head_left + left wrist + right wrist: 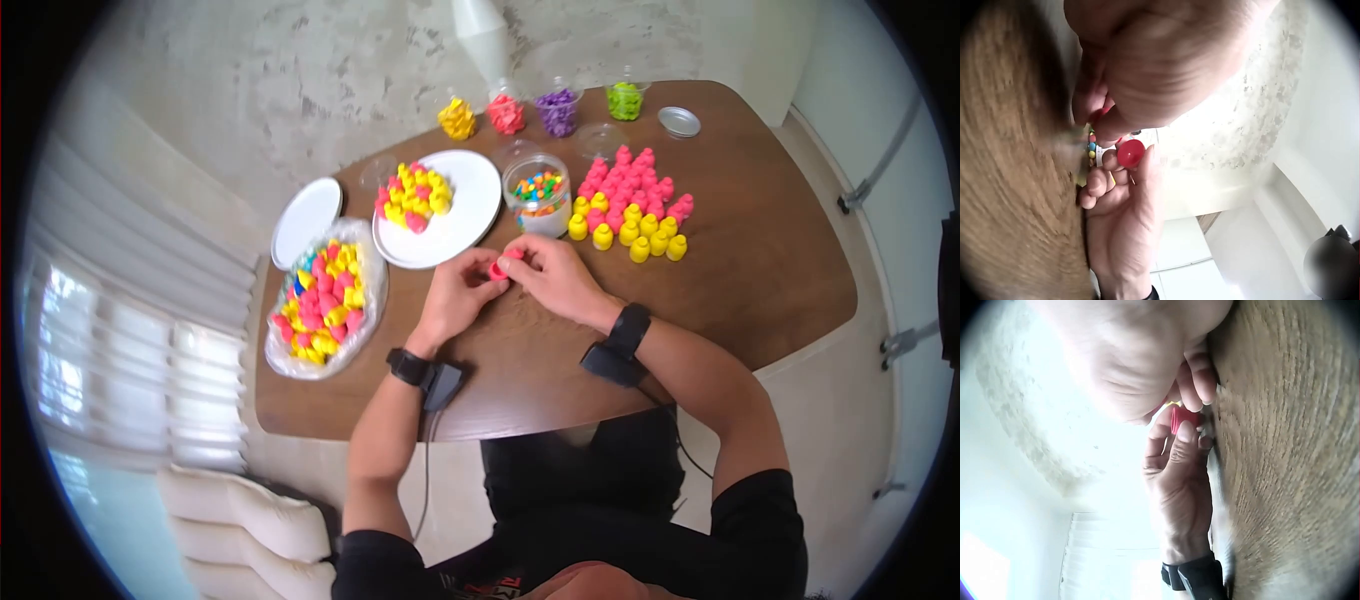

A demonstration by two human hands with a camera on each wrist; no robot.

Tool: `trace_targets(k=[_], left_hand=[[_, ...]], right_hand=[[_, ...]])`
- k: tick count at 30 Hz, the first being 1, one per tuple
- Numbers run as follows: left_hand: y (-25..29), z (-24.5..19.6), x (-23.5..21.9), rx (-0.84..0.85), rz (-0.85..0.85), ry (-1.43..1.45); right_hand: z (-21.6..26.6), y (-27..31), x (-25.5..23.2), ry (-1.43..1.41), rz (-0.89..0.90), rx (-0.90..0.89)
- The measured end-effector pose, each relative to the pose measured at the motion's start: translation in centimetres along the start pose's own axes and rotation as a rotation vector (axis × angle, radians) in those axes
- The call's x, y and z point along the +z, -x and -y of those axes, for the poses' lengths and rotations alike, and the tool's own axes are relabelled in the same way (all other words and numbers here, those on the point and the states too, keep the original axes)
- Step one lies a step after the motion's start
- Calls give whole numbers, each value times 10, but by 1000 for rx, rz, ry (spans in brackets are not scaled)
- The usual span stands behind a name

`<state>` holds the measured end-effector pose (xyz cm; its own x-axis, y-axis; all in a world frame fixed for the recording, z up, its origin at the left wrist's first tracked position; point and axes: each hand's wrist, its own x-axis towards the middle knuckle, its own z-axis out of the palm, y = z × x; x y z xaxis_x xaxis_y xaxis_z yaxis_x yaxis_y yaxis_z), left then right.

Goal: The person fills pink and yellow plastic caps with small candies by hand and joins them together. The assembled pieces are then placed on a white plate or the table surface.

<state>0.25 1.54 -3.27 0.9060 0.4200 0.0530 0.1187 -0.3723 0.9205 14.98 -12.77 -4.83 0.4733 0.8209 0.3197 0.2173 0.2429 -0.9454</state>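
Note:
Both hands meet over the table, close in front of a clear jar (538,212) of small multicoloured pieces. My left hand (460,293) pinches a small red hollow piece (1185,420) between thumb and fingers, its round opening showing in the right wrist view. Between thumb and fingertips, my right hand (555,278) holds a second red cup-shaped piece (1130,153), its hollow side facing the left wrist camera. Right of the jar stand rows of pink figures (630,180) and yellow figures (640,248), small and knob-topped.
A white plate (470,205) bears a pile of pink and yellow pieces, beside another white plate (305,222). A plastic bag (372,290) of similar pieces lies at left. Along the back edge stand clear cups (558,110) with coloured contents, near a round metal lid (679,122).

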Motion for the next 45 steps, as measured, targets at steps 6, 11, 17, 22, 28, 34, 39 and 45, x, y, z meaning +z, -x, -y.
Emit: trace_targets(k=[6,11,17,22,28,34,39,45], left_hand=[[2,-8,3,33,-24,-8],[6,-11,3,121,-124,-29],[10,-13,4,157,-134,-94],[11,-12,6,172,-148,-107],[9,-10,10,172,-145,-90],[7,-14,5,146,-127,-85],[4,-3,-8,54,-151,-158],[2,5,-8,67,-147,-140]], right_hand=[[2,1,0,58,58,68],[-4,0,0,72,122,16],[11,1,1,91,173,72],[15,2,4,137,176,70],[-4,0,4,110,129,44],[9,1,8,40,90,67],[6,4,2,130,118,76],[22,16,0,434,320,-192]])
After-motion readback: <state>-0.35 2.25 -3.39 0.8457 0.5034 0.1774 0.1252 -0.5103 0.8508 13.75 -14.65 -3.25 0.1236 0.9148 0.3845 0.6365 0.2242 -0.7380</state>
